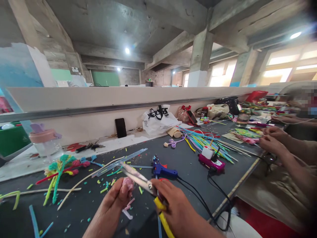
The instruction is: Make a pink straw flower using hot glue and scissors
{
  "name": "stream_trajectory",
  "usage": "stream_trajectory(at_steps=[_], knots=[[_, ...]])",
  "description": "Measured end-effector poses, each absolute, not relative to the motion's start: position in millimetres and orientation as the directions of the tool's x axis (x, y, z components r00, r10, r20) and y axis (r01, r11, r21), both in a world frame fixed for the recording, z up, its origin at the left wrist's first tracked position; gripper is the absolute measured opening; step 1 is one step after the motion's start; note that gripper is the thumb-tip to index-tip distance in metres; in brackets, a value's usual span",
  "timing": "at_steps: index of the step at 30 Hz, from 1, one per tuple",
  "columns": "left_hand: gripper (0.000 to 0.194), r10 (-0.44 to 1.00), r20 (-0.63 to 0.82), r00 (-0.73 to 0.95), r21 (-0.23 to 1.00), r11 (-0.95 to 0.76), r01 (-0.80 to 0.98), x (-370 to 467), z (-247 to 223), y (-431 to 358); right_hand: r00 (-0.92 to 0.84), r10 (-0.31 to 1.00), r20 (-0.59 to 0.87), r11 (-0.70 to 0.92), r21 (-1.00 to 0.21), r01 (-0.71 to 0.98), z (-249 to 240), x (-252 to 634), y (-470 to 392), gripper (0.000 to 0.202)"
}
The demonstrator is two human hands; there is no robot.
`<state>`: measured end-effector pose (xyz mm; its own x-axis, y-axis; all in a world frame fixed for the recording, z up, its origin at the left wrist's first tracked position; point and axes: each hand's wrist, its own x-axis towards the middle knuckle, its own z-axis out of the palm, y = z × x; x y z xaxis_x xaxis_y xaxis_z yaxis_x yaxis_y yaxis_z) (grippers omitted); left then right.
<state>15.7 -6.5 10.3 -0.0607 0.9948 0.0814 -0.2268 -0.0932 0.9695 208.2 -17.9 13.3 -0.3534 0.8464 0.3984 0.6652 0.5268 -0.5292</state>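
My left hand (110, 203) pinches a small pink fuzzy piece (127, 182) between thumb and fingers, low in the middle of the view. My right hand (175, 201) is closed around scissors (138, 178) with yellow handles. The scissor blades point up and left, just above the pink piece; whether they touch it I cannot tell. Below lie pink and pale cut bits (127, 213) on the dark table (99, 224). A blue glue gun (164, 170) rests just beyond my right hand.
Colourful fuzzy stem flowers (59, 175) and clear glue sticks (119, 163) lie to the left. A phone (120, 128) leans on the partition beside a white bag (159, 122). A purple power strip (211, 163) trails cables near coloured stems (198, 135). Another person's hands (273, 140) work at right.
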Motion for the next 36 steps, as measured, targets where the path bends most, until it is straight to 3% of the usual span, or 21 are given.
stream_trajectory(at_steps=[2, 5, 7, 10, 13, 18, 23, 28, 32, 36], knots=[[0.036, 0.996, 0.063, -0.059, 0.965, -0.076, -0.251, 13.5, 12.2, -5.7, -0.273, 0.867, 0.418, 0.471, -0.506, 0.722, 29.1, 215.6, -12.2, 0.06], [0.039, 1.0, -0.014, -0.017, 0.946, 0.008, -0.323, 8.4, 15.0, -2.8, -0.104, 0.925, 0.366, 0.255, -0.394, 0.883, 61.4, 230.6, 18.0, 0.054], [0.04, 0.995, -0.09, 0.042, 0.907, 0.1, -0.41, 4.1, 17.8, -0.3, -0.128, 0.961, 0.246, 0.184, -0.223, 0.957, 81.5, 240.2, 54.4, 0.051], [0.042, 0.972, -0.197, 0.127, 0.806, 0.234, -0.543, -4.5, 23.6, 3.1, -0.187, 0.971, 0.151, 0.208, -0.132, 0.969, 96.6, 250.2, 121.6, 0.047], [0.044, 0.958, -0.226, 0.174, 0.732, 0.285, -0.619, -14.7, 27.5, 6.6, -0.189, 0.981, 0.033, 0.191, -0.074, 0.979, 88.1, 252.6, 181.5, 0.03], [0.041, 0.931, -0.251, 0.265, 0.659, 0.365, -0.658, -26.4, 23.2, 14.9, -0.117, 0.986, -0.118, 0.111, -0.059, 0.992, 47.9, 242.0, 239.7, 0.029], [0.036, 0.903, -0.266, 0.339, 0.587, 0.43, -0.686, -22.3, 22.9, 18.7, -0.139, 0.981, -0.138, 0.115, -0.168, 0.979, 34.9, 226.7, 264.6, 0.03], [0.035, 0.892, -0.226, 0.392, 0.58, 0.446, -0.682, -12.4, 29.2, 13.0, -0.155, 0.987, -0.026, 0.134, -0.38, 0.915, 69.1, 221.5, 248.9, 0.027], [0.034, 0.892, -0.177, 0.415, 0.594, 0.433, -0.678, -7.9, 30.8, 6.8, -0.201, 0.973, 0.117, 0.23, -0.606, 0.761, 85.1, 210.8, 173.8, 0.026], [0.032, 0.905, -0.096, 0.415, 0.638, 0.376, -0.672, -3.8, 32.3, 1.1, -0.252, 0.942, 0.22, 0.321, -0.806, 0.497, 63.4, 189.9, 70.9, 0.017]])
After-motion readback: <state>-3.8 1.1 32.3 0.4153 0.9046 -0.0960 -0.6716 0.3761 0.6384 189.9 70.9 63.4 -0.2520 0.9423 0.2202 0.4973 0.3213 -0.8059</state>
